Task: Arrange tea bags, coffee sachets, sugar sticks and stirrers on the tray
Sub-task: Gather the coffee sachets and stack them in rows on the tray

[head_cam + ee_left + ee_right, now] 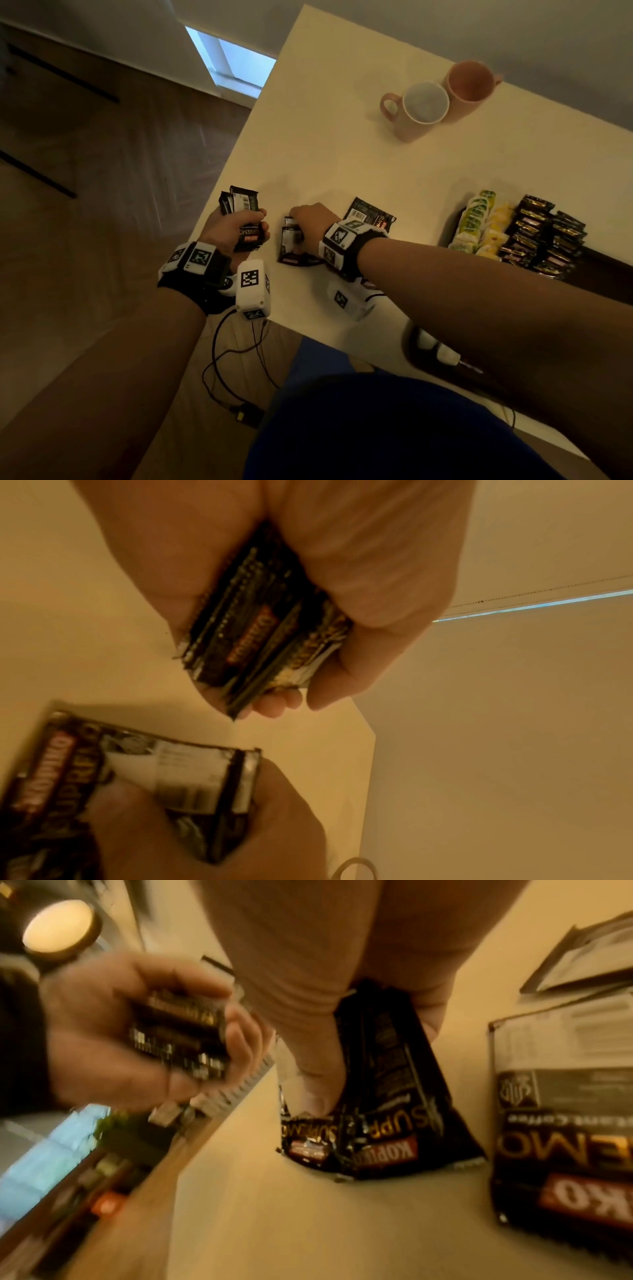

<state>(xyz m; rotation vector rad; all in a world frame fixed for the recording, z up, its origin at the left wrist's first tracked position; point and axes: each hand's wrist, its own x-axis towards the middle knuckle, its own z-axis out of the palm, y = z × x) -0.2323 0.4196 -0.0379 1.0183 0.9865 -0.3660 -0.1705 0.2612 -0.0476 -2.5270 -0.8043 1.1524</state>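
Nearest the person, at the table's front edge, the left hand (pixel 236 224) is curled round a bunch of black coffee sachets (pixel 244 209), whose ends fan out above and below the fist. The left wrist view shows the same bunch (pixel 260 634) edge-on, squeezed between thumb and fingers (pixel 274 704).

Just beside it, the right hand (pixel 310 219) lies palm down on the cream table (pixel 342 154), its fingers closed on a small stack of sachets (pixel 291 240) lying flat on the surface. In the right wrist view the thumb (pixel 315 1091) presses on top of these packets (pixel 377 1123) and a finger shows at their far side, so the hand grips them rather than resting on them. The left hand (pixel 143 1042) with its bunch appears blurred at that picture's left.

One loose sachet (pixel 371 214) lies on the table just past the right wrist, barcode side up.

Farther to the right, a dark tray (pixel 603 277) holds rows already filled: green and yellow tea bags (pixel 479 222) standing on edge, and next to them rows of dark sachets (pixel 544 236). The right forearm hides the tray's near part.

At the far side of the table two pink mugs (pixel 442 99) stand upright, touching each other, well apart from the tray.
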